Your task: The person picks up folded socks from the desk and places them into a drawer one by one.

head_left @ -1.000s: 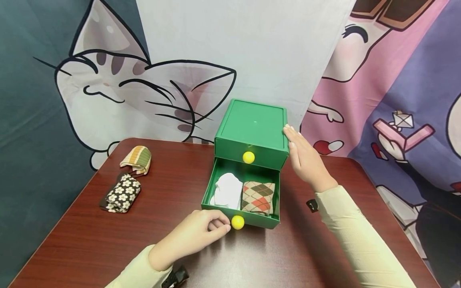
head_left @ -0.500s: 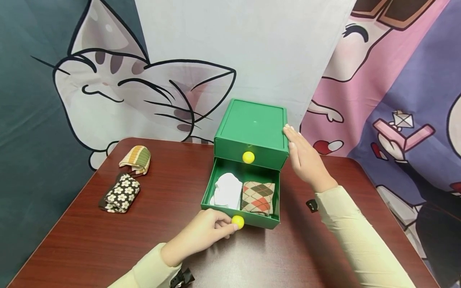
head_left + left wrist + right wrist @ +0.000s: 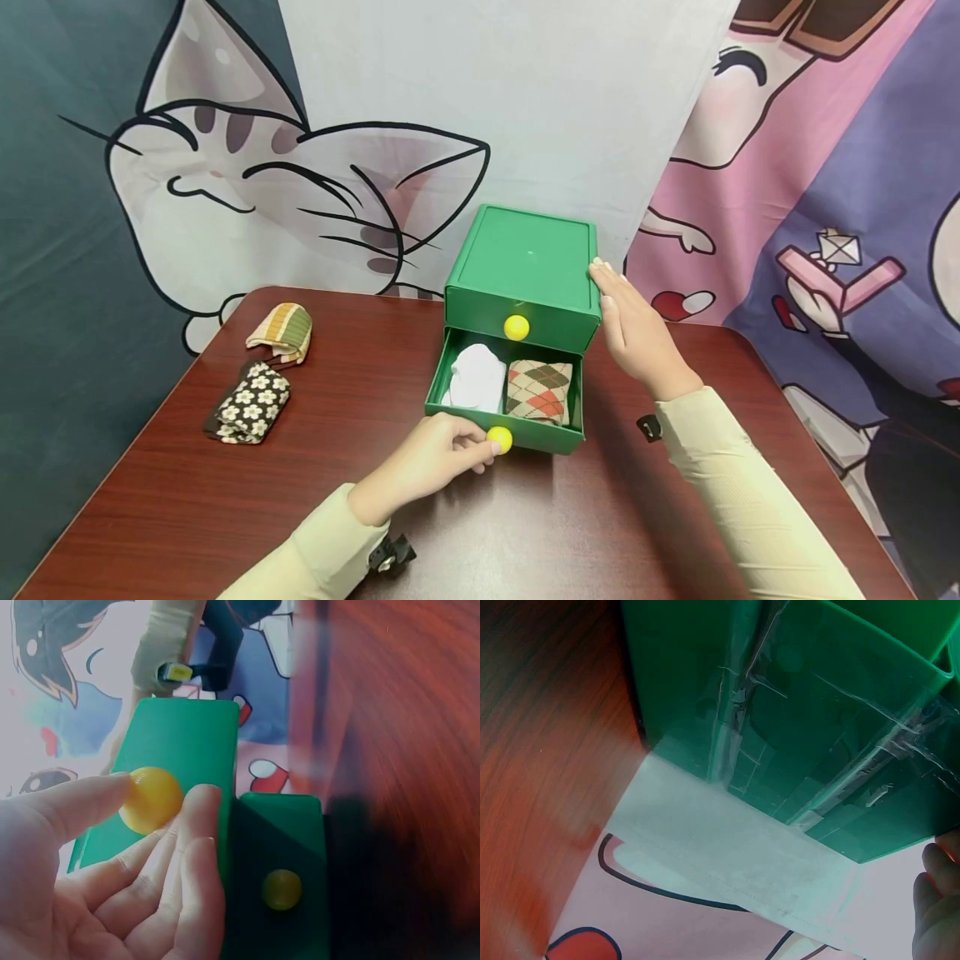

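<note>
A green two-drawer box stands at the back of the table, its lower drawer partly pulled out. Inside that drawer lie a white folded sock and an argyle folded sock, side by side. My left hand pinches the lower drawer's yellow round knob between thumb and fingers. With its fingers straight, my right hand rests against the box's right side near the top edge. Only some of its fingers show at the edge of the right wrist view.
On the left of the brown table lie a striped folded sock and a black floral folded sock. The upper drawer, with its yellow knob, is closed. A printed cloth backdrop hangs right behind the box.
My left fingers came onto the lower knob. The drawer has slid a little way into the box, carrying both socks. My right hand has stayed at the box's side.
</note>
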Available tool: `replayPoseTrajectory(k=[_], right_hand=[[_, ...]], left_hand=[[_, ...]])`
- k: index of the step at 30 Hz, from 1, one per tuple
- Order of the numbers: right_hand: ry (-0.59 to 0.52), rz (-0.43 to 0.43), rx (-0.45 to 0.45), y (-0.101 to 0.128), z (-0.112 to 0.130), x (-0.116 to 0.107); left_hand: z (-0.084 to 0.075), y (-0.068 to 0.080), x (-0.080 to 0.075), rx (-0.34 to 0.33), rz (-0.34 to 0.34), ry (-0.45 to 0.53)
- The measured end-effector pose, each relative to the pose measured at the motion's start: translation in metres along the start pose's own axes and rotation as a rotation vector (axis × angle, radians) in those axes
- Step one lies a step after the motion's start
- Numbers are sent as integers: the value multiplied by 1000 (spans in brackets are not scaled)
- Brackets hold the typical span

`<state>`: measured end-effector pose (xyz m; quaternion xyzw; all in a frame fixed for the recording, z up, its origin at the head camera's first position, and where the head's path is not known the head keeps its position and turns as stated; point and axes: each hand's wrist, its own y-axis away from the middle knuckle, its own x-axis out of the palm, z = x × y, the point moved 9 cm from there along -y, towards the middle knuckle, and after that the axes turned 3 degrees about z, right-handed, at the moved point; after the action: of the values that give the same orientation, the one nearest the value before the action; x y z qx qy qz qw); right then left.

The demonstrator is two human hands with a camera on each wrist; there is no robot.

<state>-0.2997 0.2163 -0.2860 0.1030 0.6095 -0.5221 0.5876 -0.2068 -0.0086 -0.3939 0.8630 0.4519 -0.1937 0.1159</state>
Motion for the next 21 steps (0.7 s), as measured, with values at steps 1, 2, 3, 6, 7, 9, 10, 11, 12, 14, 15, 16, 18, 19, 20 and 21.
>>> replayPoseTrajectory(k=[1, 2, 3, 6, 7, 9, 10, 11, 12, 14, 15, 16, 18, 19, 20, 21], right_hand=[[-1, -1, -2, 0, 0, 0], [-1, -3, -3, 0, 1, -1], [-2, -4, -5, 0, 1, -1], [-3, -7, -9, 0, 2, -2], [-3, -8, -10, 0, 2, -2], [0, -5, -10, 0, 1, -2], [1, -3, -11, 0, 1, -1], [2, 0, -11, 0, 1, -1], [2, 3, -12, 0, 1, -1], [4, 8, -12, 0, 0, 0], [4, 9, -11, 0, 0, 0], [4, 9, -11, 0, 0, 0], [3, 9, -10, 0, 0, 0], [2, 8, -9, 0, 0, 0], [1, 7, -9, 0, 0, 0], [1, 6, -9, 0, 1, 0]], left_hand=[[1, -2, -1, 0, -3, 5], [1, -5, -2, -3, -8, 5], [2, -7, -4, -2, -15, 9], [2, -15, -8, 3, -38, -11], [1, -17, -10, 9, -49, -20], [0, -23, -13, 22, -71, -31], [0, -26, -15, 29, -82, -38], [0, -29, -17, 36, -94, -44], [0, -32, -18, 40, -105, -44], [2, -38, -21, 42, -126, -40], [3, -41, -22, 42, -136, -36], [4, -43, -23, 43, -146, -29], [8, -49, -24, 41, -162, -1], [11, -51, -24, 39, -168, 24], [14, -54, -24, 34, -171, 58], [17, -56, -24, 26, -172, 97]])
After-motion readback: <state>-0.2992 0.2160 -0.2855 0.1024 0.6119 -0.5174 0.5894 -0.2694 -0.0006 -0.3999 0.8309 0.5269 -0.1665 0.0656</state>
